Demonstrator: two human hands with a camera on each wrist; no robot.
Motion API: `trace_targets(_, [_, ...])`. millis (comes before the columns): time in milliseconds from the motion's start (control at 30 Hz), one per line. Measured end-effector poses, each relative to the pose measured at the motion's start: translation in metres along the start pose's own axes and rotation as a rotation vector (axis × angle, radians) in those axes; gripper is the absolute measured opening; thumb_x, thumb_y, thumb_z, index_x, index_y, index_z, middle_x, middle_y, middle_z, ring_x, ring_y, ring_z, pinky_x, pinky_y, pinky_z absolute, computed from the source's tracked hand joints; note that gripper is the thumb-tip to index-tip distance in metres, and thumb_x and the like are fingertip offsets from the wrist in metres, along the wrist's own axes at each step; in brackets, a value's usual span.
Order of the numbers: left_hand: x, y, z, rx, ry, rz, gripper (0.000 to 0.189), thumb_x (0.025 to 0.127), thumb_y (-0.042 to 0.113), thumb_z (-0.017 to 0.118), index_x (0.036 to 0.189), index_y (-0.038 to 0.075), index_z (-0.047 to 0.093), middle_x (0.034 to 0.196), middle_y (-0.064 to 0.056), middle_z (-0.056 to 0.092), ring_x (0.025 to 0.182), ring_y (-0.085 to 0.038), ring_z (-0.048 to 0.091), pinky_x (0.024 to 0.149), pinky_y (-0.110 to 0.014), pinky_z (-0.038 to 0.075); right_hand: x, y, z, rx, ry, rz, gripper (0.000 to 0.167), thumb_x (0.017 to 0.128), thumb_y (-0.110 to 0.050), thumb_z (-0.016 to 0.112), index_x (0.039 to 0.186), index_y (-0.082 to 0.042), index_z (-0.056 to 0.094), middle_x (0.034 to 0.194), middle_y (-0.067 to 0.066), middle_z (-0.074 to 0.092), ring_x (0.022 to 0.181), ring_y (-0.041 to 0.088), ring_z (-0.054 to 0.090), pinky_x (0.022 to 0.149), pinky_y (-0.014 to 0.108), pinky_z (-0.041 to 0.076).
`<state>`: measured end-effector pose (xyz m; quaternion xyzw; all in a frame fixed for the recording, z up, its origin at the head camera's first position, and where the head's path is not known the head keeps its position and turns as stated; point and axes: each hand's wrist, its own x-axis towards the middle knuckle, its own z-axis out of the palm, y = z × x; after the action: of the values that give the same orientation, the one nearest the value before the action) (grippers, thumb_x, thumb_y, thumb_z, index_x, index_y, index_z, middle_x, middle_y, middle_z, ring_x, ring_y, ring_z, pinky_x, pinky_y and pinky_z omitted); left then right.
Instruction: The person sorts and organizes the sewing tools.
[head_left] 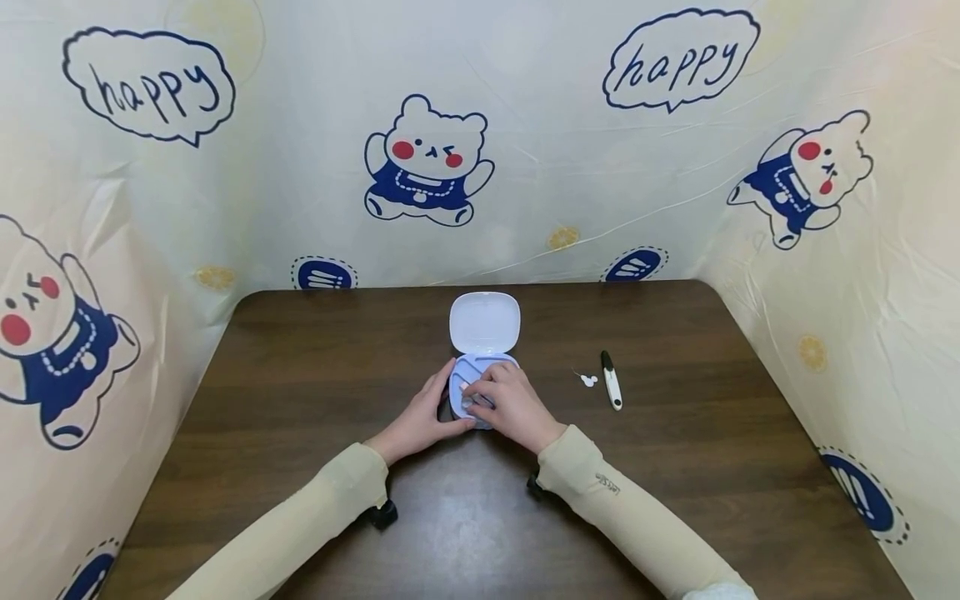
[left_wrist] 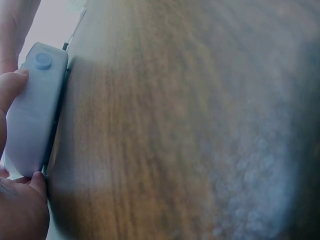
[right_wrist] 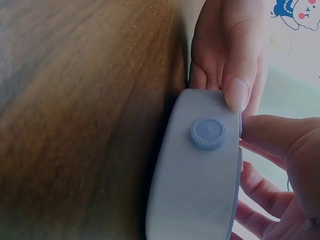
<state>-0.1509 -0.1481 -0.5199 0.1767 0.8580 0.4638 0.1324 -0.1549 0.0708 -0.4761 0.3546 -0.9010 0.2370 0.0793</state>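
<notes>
The pale blue box [head_left: 471,367] sits on the brown table [head_left: 300,358] between the two hands, its white lid [head_left: 484,323] swung open towards 12 o'clock. The left hand [head_left: 422,419] grips the box from about 8 o'clock, fingers along the side and thumb pressing the near face; the right wrist view shows that thumb against the wall, near a round blue knob [right_wrist: 207,131]. The right hand [head_left: 517,406] comes in from 4 o'clock, bent fingertips over the divided inside of the box; something small and pale shows by them, but whether they pinch it or only touch it, I cannot tell. At 3 o'clock of the box, well apart from it, lies a small white three-lobed piece [head_left: 588,381] with a thin dark line at its upper left, and just beyond it in the same direction a black-and-white pen-like tool [head_left: 611,381], its dark end pointing to about 11 o'clock. The work seems to be partway: the opening is done, the handling inside appears unfinished, and the lid is not yet shut. Both loose items lie untouched by either hand.
</notes>
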Motion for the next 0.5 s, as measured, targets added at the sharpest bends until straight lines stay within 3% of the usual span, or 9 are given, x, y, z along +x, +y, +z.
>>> trace_targets(500, [-0.0003, 0.0003, -0.0004, -0.015, -0.008, -0.011, 0.113, 0.090, 0.044, 0.082, 0.169, 0.016, 0.006, 0.169, -0.017, 0.022, 0.153, -0.031, 0.032, 0.122, -0.053, 0.031, 0.0031, 0.0015, -0.0032, -0.021, -0.049, -0.003, 0.018, 0.089, -0.022, 0.085, 0.107, -0.018, 0.081, 0.101, 0.001, 0.064, 0.109, 0.024, 0.056, 0.097, 0.046, 0.046])
